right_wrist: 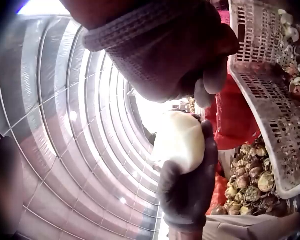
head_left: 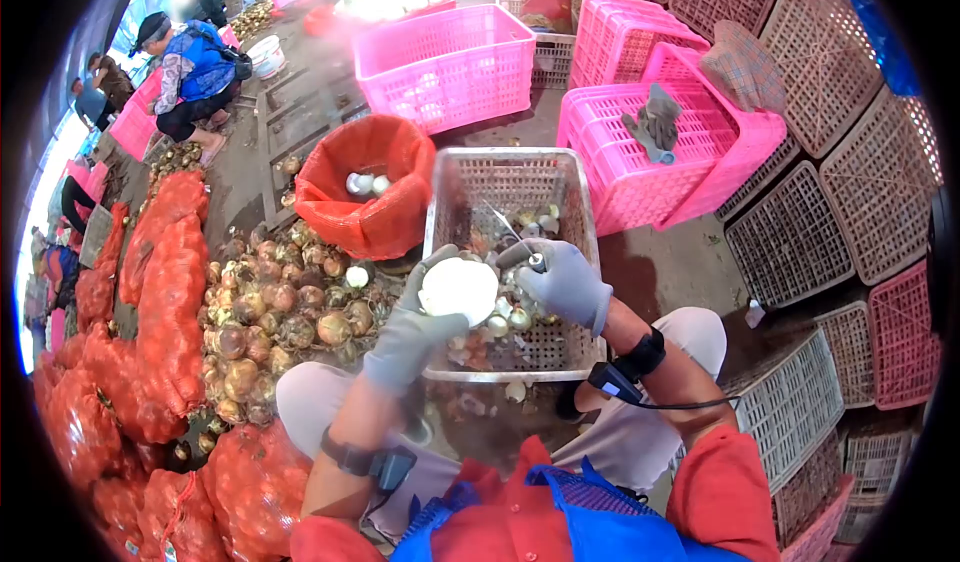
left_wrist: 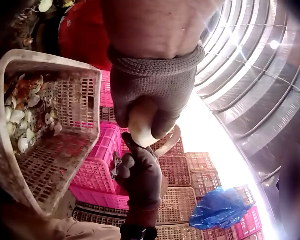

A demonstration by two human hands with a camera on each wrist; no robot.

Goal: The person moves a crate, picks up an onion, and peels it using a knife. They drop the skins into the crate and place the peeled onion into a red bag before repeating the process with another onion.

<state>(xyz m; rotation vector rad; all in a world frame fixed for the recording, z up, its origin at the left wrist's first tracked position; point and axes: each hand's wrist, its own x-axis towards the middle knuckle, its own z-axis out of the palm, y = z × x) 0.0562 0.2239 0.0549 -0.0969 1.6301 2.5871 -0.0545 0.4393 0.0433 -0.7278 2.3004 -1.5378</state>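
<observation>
My gloved left hand (head_left: 408,340) grips a large peeled white onion (head_left: 462,290) over the near left part of a grey plastic crate (head_left: 436,212). Just right of it, my gloved right hand (head_left: 568,284) holds a small knife (head_left: 506,224), its thin blade pointing up and away from the onion. Loose onion peels and pale scraps (head_left: 515,317) lie in the crate below. The right wrist view shows the onion (right_wrist: 180,141) smooth and bare, with the left fingers and thumb around it. Both gloves are grey knit.
Unpeeled onions (head_left: 260,322) are heaped left of the crate, beside filled red mesh bags (head_left: 165,302). A red mesh-lined bucket (head_left: 350,224) contains peeled onions. Pink crates (head_left: 450,67) stand beyond; a glove (head_left: 657,122) lies on one at right. Another person (head_left: 195,67) squats at far left.
</observation>
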